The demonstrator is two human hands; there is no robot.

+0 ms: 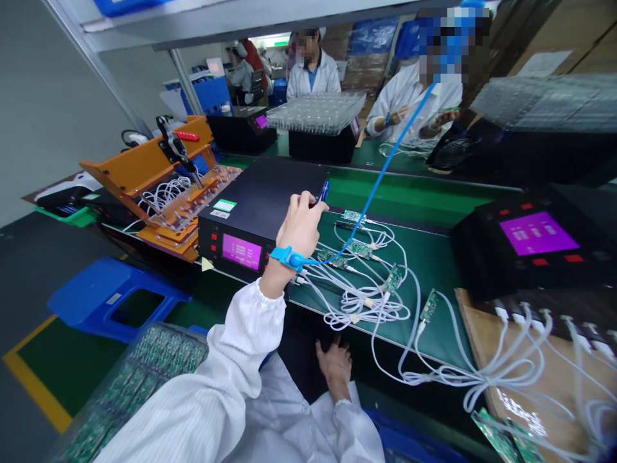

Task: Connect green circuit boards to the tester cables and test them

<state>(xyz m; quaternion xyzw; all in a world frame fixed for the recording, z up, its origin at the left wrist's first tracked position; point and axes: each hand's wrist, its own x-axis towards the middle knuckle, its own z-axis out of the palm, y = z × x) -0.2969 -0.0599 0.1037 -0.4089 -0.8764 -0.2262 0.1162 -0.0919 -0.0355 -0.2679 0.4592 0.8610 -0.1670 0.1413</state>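
Note:
My left hand (299, 226) is raised over the bench, closed round a blue pen (323, 191) whose tip points up. A blue wrist strap (288, 257) circles that wrist, and its blue coiled cord (385, 168) runs up to the right. The hand hovers at the right edge of a black tester box (270, 196) with a purple display (241, 251). Just right of it, several small green circuit boards (359, 247) lie on the green mat (434, 254), plugged into white cables (366, 302). My right hand (334, 363) rests low below the bench edge, fingers spread, holding nothing.
An orange clamp fixture (159, 173) stands left of the tester. A second black unit with a purple screen (537, 233) sits at right. A tray of green boards (144, 379) lies at lower left beside a blue stool (113, 299). Co-workers in white coats (409, 96) sit across the bench.

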